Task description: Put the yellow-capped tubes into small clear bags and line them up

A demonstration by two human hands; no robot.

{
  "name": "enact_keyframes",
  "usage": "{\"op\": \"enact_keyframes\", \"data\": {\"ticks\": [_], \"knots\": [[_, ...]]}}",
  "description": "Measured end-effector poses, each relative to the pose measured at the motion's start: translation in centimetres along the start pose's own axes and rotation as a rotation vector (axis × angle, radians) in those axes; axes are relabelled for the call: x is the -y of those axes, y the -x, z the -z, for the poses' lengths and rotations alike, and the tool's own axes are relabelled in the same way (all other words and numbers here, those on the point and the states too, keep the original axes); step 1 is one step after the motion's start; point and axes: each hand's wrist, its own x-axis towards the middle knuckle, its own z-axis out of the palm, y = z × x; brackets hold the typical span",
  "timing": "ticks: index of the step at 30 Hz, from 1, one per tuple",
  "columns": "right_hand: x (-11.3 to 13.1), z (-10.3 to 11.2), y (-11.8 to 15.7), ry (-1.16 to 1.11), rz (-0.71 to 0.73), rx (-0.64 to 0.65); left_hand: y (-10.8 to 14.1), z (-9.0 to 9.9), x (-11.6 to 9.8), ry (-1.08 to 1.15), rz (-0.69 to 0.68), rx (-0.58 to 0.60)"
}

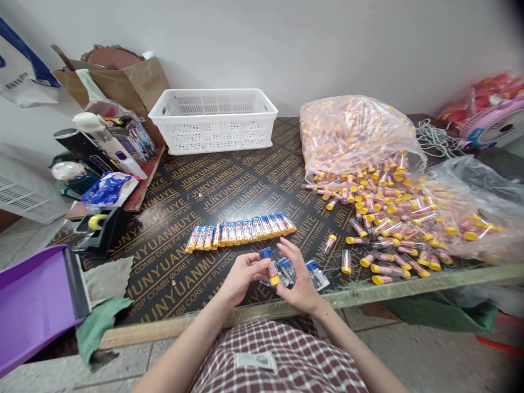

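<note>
Apron [303, 363] by tbl edge [164, 326], L hand [245, 272] clamped on tube [272, 271], R hand [297, 275] spread, room L.

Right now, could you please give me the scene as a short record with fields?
left hand: pinches a tube with blue top and yellow bottom
right hand: fingers spread, close beside that tube; contact unclear
row of tubes: beyond the hands, blue and yellow ends
loose tubes: yellow-capped, heaped to the right
plastic bag: behind the loose tubes, holding more
white basket: beyond the row, left of the bag
</note>
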Motion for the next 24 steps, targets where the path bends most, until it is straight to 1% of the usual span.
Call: {"op": "enact_keyframes", "data": {"ticks": [2, 5, 12, 24], "knots": [[0.1, 0.2, -0.2, -0.058, 0.010, 0.072, 0.2, -0.4, 0.0, -0.012, 0.032, 0.023], [0.0, 0.3, -0.2, -0.148, 0.009, 0.139, 0.5, -0.8, 0.1, -0.016, 0.054, 0.008], [-0.3, -0.3, 0.4, -0.281, -0.025, 0.087, 0.6, -1.2, 0.4, 0.004, 0.079, -0.040], [-0.2, -0.5, 0.4, -0.393, -0.032, 0.056, 0.6, -1.2, 0.6, 0.014, 0.074, -0.033]]}}
